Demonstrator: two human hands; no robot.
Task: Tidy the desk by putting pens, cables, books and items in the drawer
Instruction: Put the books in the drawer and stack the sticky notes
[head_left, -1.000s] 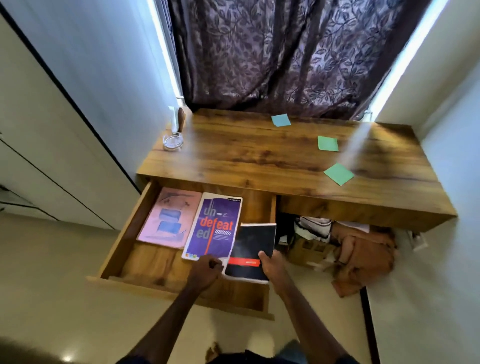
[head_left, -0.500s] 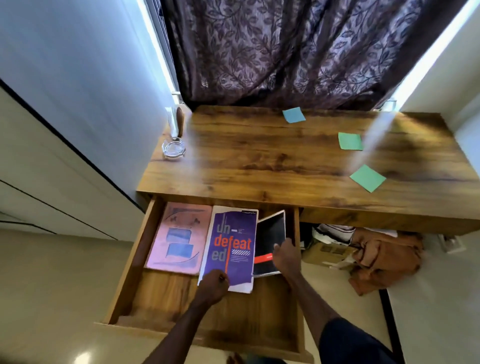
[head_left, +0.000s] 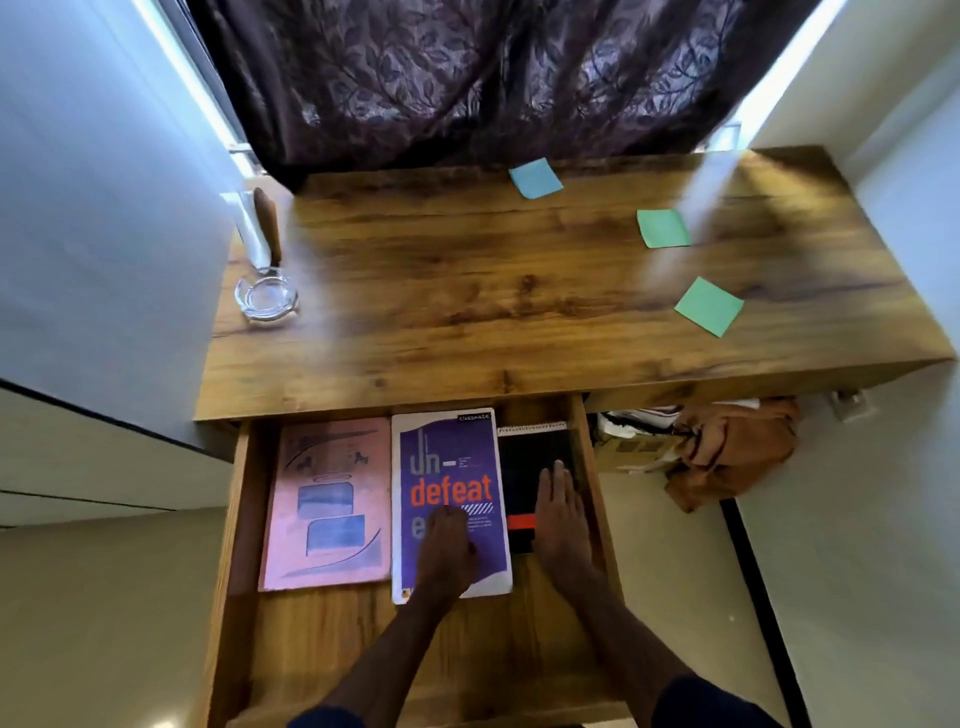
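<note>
The wooden drawer (head_left: 244, 545) under the desk (head_left: 519, 291) stands pulled out. Three books lie flat in it side by side: a pink one (head_left: 327, 499) at left, a purple "undefeated" notebook (head_left: 447, 467) in the middle, a black spiral notebook (head_left: 524, 467) with a red band at right. My left hand (head_left: 447, 545) rests on the purple notebook's lower part with fingers curled. Flat on the black notebook lies my right hand (head_left: 558, 514), fingers stretched out against the drawer's right wall.
On the desk lie a blue sticky note (head_left: 535, 177) and two green ones (head_left: 663, 227) (head_left: 709, 305). A glass ashtray (head_left: 266, 296) and a brown-handled item sit at the far left. Brown cloth (head_left: 727, 447) and boxes sit under the desk at right. A dark curtain hangs behind.
The black notebook went from tilted in my right hand to lying flat at the drawer's right side. Both hands pushed the books deeper in. The view moved closer.
</note>
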